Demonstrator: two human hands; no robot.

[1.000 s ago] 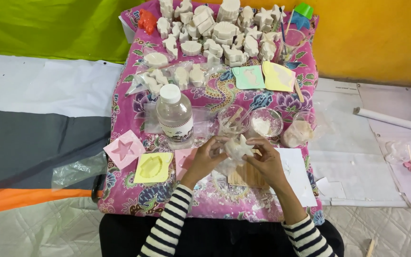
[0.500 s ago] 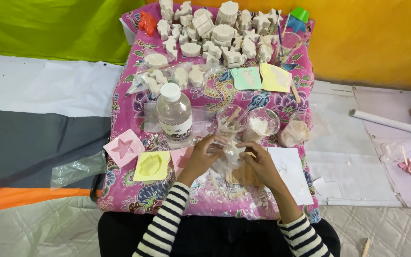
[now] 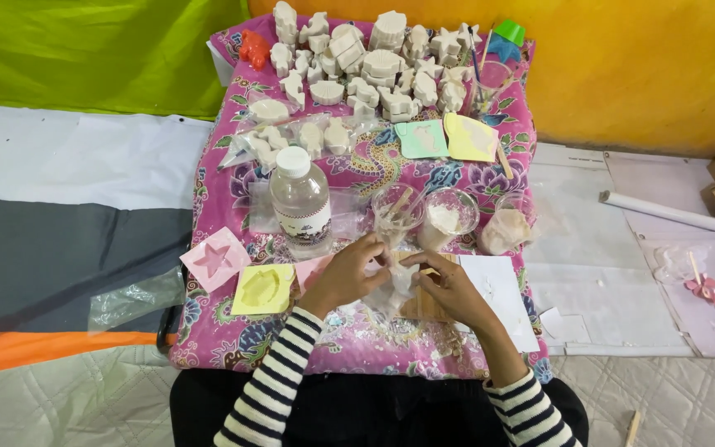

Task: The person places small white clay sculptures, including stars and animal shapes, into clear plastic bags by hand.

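Your left hand (image 3: 349, 277) and right hand (image 3: 448, 290) meet over pink cloth (image 3: 357, 339), fingers pinching small white plaster figure (image 3: 399, 277) in clear wrap. Looks light, brittle, crumbly. Grip thick middle, never thin tips.

A bright green cloth backdrop (image 3: 101, 50) meets an orange-yellow wall (image 3: 639, 66) behind a low surface draped in pink floral batik fabric (image 3: 357, 339). White, grey and orange sheeting (image 3: 59, 248) covers the floor at left; pale quilted matting (image 3: 59, 410) lies nearest.
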